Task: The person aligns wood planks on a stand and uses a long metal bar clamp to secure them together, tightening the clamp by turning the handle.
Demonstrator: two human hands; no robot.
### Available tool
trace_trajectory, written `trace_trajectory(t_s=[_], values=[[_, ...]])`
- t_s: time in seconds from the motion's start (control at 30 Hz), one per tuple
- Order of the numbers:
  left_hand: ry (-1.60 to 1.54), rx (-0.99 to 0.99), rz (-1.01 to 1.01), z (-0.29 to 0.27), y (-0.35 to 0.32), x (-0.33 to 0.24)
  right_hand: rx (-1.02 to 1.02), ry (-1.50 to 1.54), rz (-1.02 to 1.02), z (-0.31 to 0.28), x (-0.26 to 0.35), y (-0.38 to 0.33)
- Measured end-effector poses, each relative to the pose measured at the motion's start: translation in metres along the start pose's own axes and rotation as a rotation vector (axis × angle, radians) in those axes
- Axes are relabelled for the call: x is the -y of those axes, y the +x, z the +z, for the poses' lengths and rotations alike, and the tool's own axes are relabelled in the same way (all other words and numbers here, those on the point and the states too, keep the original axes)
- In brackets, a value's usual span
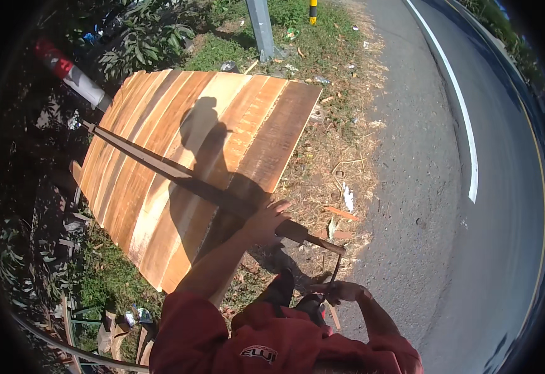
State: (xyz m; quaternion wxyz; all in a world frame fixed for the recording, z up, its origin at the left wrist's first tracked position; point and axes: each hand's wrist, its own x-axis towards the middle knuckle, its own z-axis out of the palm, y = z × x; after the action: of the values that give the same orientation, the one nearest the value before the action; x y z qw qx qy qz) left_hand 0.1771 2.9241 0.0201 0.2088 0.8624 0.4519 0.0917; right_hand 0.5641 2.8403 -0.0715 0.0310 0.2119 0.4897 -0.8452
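Observation:
A large panel of orange-brown planks (179,124) lies tilted over the grass verge. A long thin wooden batten (160,165) runs diagonally across it, from the upper left down to its end near my knees. My left hand (265,221) rests on the batten near its lower end, fingers curled over it. My right hand (342,290) is lower, by my legs, closed on a thin dark tool (335,269) that points up toward the batten's tip. My red sleeves fill the lower edge. My shadow falls across the panel.
An asphalt road (472,249) with a white edge line (465,131) curves along the right. A grey metal post (260,28) and a red-and-white post (70,75) stand beyond the panel. Dry grass, litter and wood scraps (341,215) lie between panel and road; bushes are at the left.

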Motion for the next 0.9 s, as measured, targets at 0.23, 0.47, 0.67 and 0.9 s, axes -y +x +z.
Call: trace_trajectory(t_s=[0.23, 0.47, 0.67, 0.9], values=[[-0.022, 0.026, -0.023, -0.003, 0.002, -0.008, -0.724, -0.027, -0.33, -0.075, 0.146, -0.045], [-0.111, -0.028, -0.044, 0.015, 0.001, 0.002, 0.012, 0.055, 0.389, 0.03, 0.031, -0.007], [-0.062, -0.047, -0.061, 0.01, -0.012, 0.001, -0.477, 0.073, -0.419, -0.044, 0.176, -0.061], [0.027, 0.009, -0.044, 0.01, 0.002, 0.003, -0.058, -0.222, 0.461, -0.007, 0.027, 0.032]])
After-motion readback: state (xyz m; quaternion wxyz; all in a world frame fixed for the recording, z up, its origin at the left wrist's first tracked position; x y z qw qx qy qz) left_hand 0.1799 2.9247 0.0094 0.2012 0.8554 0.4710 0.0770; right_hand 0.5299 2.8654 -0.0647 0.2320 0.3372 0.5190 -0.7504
